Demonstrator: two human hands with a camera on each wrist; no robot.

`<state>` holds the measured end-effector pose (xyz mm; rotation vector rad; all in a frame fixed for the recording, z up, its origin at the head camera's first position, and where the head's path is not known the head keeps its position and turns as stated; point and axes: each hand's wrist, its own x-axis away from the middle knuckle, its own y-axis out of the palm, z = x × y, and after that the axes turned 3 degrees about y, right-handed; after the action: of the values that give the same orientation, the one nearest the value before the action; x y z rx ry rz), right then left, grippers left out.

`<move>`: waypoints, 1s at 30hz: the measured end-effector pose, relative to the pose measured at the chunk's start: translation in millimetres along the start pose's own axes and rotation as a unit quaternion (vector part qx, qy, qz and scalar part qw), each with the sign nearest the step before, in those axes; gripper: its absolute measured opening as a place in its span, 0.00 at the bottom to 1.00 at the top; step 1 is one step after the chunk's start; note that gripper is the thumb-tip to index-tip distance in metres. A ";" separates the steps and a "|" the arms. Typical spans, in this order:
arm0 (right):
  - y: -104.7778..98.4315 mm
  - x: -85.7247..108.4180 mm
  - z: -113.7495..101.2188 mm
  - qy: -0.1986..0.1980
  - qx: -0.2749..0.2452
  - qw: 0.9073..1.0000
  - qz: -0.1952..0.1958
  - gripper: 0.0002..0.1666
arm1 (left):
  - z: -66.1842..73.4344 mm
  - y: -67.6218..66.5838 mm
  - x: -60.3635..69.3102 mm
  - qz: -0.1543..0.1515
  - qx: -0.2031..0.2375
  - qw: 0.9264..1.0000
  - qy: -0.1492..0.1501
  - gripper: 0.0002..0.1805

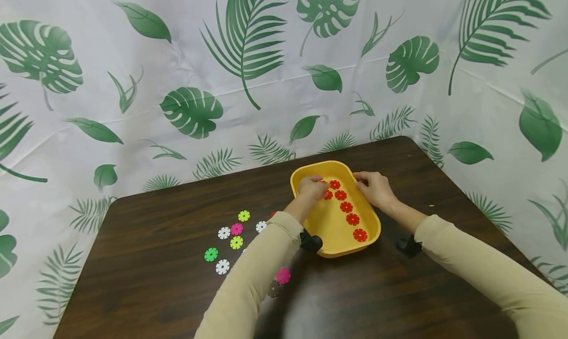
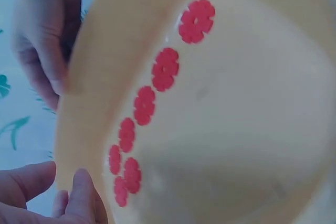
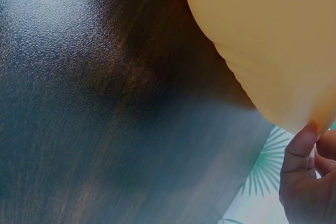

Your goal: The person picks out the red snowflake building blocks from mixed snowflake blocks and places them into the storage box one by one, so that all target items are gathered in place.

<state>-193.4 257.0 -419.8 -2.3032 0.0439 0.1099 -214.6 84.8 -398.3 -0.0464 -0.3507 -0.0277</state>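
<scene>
A yellow tray (image 1: 326, 225) stands on the table with several red notched discs (image 1: 352, 219) lying in a line along its right side. My left hand (image 1: 312, 188) is inside its far left part, beside the upper red discs. The left wrist view shows the left hand's thumb and fingers (image 2: 81, 195) apart, with nothing visible between them. My right hand (image 1: 376, 188) holds the tray's right rim. The right wrist view shows the right hand (image 3: 310, 166) with its thumb on the outer wall of the tray (image 3: 273, 51) and its fingers at the rim.
Left of the tray, loose notched discs in white (image 1: 223, 266), green (image 1: 211, 254), yellow (image 1: 236, 242) and pink (image 1: 283, 275) lie scattered on the dark wooden table (image 1: 151, 260). My left sleeve covers some of them. A leaf-printed cloth (image 1: 266, 82) hangs behind the table.
</scene>
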 end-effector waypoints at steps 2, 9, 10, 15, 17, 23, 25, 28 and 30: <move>-0.2 -0.2 0.1 0.003 0.000 1.000 -0.002 0.20 | 3.5 -3.8 3.0 -0.033 0.027 0.999 0.002 0.22; -0.4 -1.7 -0.2 0.001 0.004 1.000 -0.003 0.20 | 18.1 -25.8 17.2 -0.109 0.032 0.993 -0.009 0.23; -0.5 -1.9 -0.3 0.000 0.004 1.000 -0.002 0.20 | 19.3 -29.8 18.7 -0.116 0.038 0.992 -0.011 0.23; -1.5 -1.6 -2.2 0.001 0.002 1.000 -0.008 0.20 | 20.0 -51.0 26.7 -0.123 0.044 0.991 -0.008 0.21; -1.7 -1.9 -2.4 0.003 0.002 1.000 -0.009 0.20 | 18.4 -59.2 30.6 -0.118 0.049 0.992 -0.005 0.20; -1.7 -2.9 -0.8 0.007 0.006 1.000 -0.006 0.20 | 5.1 -82.8 41.7 -0.111 0.062 0.992 0.001 0.20; -1.6 -2.2 -0.7 0.007 0.005 1.000 -0.007 0.20 | -1.2 -90.9 44.7 -0.110 0.061 0.992 0.007 0.19; -1.2 -1.1 -0.6 0.006 0.001 1.000 -0.010 0.20 | -10.1 -102.9 49.1 -0.109 0.061 0.992 0.017 0.19; -1.4 -0.1 -0.5 0.005 -0.001 1.000 -0.010 0.20 | -16.0 -110.4 52.1 -0.112 0.061 0.992 0.028 0.20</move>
<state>-193.3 257.6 -418.4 -2.3055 0.0256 0.0885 -164.1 -27.2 -390.9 0.1141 -0.3004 -0.2285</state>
